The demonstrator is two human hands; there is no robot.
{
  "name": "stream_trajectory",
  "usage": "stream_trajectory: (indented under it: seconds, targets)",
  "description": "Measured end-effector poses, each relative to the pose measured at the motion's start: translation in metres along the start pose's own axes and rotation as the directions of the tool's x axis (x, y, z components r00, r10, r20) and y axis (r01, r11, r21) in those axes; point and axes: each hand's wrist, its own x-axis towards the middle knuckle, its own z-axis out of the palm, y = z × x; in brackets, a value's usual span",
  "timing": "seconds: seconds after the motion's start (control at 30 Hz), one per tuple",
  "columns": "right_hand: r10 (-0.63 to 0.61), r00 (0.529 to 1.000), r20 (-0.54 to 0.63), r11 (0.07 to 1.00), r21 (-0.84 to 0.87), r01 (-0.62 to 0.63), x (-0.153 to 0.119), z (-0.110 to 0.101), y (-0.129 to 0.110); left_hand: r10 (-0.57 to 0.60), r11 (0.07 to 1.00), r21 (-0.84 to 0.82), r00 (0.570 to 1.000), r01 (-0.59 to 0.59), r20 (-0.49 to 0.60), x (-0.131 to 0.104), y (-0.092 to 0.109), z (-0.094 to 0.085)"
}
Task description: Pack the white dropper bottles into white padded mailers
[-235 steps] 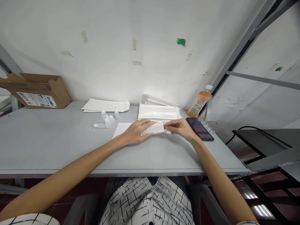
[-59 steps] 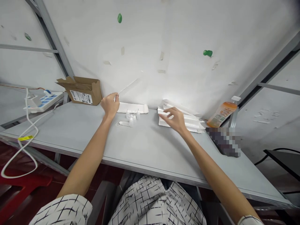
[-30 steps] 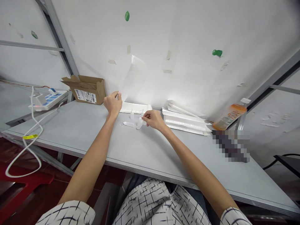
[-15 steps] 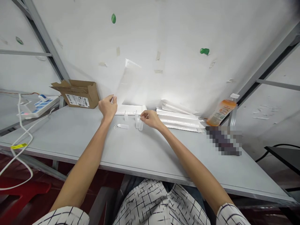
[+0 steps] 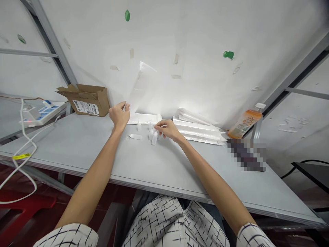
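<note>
Pinched between the thumb and fingers of my left hand is a clear plastic bag, which stands up against the wall. My right hand has its fingertips closed at the top of a small white tag-like piece; the exact grip is partly hidden. Beside it are more such white pieces, one of them a tag with a loop lying flat, another upright piece nearer the wall. A flat white packet lies behind them.
Stacked white padded packets lie right of my right hand. An open cardboard box and a power strip with white cables are at the left. An orange drink bottle leans at the right, near a blurred-out dark object.
My right fingers have shifted slightly at the small white piece, which now shows more clearly below them. My left hand still holds the bag. The whole view has moved a little.
</note>
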Motion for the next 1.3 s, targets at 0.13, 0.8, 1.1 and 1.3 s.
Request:
stream_trajectory:
  seconds: [0.13,0.8,1.1,1.3]
  targets:
    - [-0.014,0.999,-0.03,0.996,-0.083,0.012,-0.001,0.002,0.001,-0.002,1.0,0.007,1.0,0.002,0.011,0.0,0.0,0.0]
    - [0.014,0.994,-0.109,0.999,-0.049,-0.02,0.0,-0.002,0.021,0.009,1.0,-0.012,1.0,-0.009,0.027,0.0,0.001,0.0]
    - [0.068,0.997,-0.03,0.995,-0.067,-0.07,-0.004,-0.002,0.019,0.01,1.0,-0.02,1.0,-0.01,0.019,0.0,0.002,-0.001]
    - [0.051,0.998,-0.038,0.988,-0.147,-0.056,0.0,0.0,0.025,0.005,1.0,-0.013,1.0,-0.005,0.022,-0.001,0.004,-0.003]
